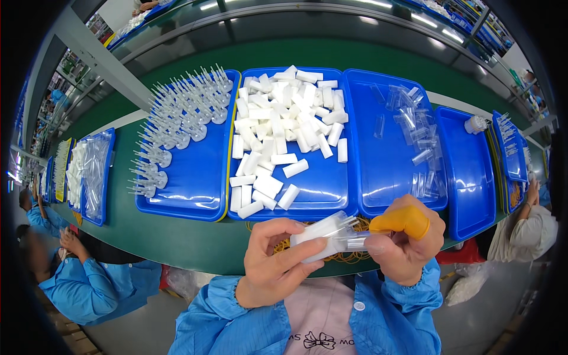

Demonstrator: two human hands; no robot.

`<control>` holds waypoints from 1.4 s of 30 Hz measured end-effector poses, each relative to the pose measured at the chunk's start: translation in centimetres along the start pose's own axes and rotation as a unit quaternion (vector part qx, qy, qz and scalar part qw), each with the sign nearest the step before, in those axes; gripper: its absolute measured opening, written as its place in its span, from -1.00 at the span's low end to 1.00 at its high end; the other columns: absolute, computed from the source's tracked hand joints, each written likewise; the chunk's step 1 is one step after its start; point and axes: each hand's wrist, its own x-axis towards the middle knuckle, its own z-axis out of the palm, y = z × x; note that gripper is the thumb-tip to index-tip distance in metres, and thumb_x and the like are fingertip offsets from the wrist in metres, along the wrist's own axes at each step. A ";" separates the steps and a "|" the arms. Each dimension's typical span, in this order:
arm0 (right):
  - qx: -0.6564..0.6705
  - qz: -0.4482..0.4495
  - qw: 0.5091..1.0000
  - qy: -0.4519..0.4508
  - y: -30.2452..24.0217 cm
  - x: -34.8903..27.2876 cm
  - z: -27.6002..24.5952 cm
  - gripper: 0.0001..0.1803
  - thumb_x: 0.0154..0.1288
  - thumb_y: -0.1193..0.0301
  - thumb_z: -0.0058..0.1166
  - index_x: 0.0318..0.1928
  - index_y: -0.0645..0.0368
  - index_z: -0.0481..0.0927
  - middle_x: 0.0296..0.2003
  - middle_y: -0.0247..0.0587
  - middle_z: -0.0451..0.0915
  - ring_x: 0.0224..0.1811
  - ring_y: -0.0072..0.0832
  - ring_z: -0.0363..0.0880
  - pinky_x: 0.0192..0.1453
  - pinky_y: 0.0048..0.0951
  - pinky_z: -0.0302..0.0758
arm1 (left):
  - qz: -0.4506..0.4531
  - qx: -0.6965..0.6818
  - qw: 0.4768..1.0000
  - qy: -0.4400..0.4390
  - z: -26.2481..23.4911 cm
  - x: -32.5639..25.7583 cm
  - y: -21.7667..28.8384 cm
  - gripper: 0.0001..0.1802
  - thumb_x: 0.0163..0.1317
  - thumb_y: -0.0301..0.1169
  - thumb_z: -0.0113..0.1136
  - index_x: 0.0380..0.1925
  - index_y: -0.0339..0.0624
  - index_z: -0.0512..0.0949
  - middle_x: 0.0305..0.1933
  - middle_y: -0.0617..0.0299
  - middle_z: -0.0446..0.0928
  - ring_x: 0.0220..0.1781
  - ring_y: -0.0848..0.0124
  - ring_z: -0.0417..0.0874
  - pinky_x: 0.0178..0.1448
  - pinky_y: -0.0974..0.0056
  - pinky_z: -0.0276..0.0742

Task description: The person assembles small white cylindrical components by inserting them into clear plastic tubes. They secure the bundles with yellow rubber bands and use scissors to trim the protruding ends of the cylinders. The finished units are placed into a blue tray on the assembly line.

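Note:
Just beyond the table's near edge, my left hand (269, 260) grips a bundle of white pieces (315, 236) between thumb and fingers. Clear plastic tubes (355, 241) stick out of the bundle's right end. My right hand (414, 254) is closed at those ends, pinching a clear tube between thumb and forefinger. A yellow-orange finger cot (403, 222) covers that forefinger. My fingers partly hide where the tube meets the bundle. Both hands are in front of a blue tray (325, 186) heaped with loose white blocks (284, 112).
On the left, a blue tray (189, 198) bears rows of upright spiked clear parts (183, 112). To the right, another tray (373, 171) holds clear tubes (414, 118); a narrower blue tray (470, 195) follows. Yellow rubber bands (340, 257) lie beneath my hands. Co-workers sit at both sides.

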 end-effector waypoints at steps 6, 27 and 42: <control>0.069 0.081 0.994 -0.032 0.3 0.3 0.1 -0.72 -0.11 0.34 0.40 -0.57 0.25 0.57 -0.70 -0.32 0.45 -0.73 -0.65 0.39 -0.69 -0.63 0.17 | 0.011 -0.016 1.000 -0.020 -0.1 0.0 0.1 -0.56 -0.17 -0.62 0.39 -0.17 -0.14 0.64 -0.06 0.08 0.31 -0.09 0.27 0.51 0.00 0.26 0.55; 0.032 0.053 0.952 -0.300 -0.7 -0.2 -0.4 -0.17 -0.11 0.23 0.36 0.21 0.24 0.33 0.19 0.01 0.24 0.19 -0.03 0.29 0.17 -0.25 0.35 | -0.431 -0.571 0.674 -0.182 -0.4 0.6 -0.2 -0.38 0.27 -0.18 0.12 0.22 -0.28 0.21 0.12 0.11 0.40 0.17 0.36 0.44 0.27 0.27 0.31; -0.019 -0.070 0.967 -0.244 -0.5 -1.1 1.9 -0.30 -0.17 0.16 0.44 0.02 0.15 0.50 -0.02 -0.12 0.51 0.04 -0.25 0.50 0.24 -0.12 0.27 | -0.445 -0.632 0.618 -0.145 -0.3 -0.3 -0.7 -0.34 0.16 -0.12 0.26 0.15 -0.24 0.28 0.02 0.16 0.46 0.14 0.37 0.47 0.19 0.27 0.39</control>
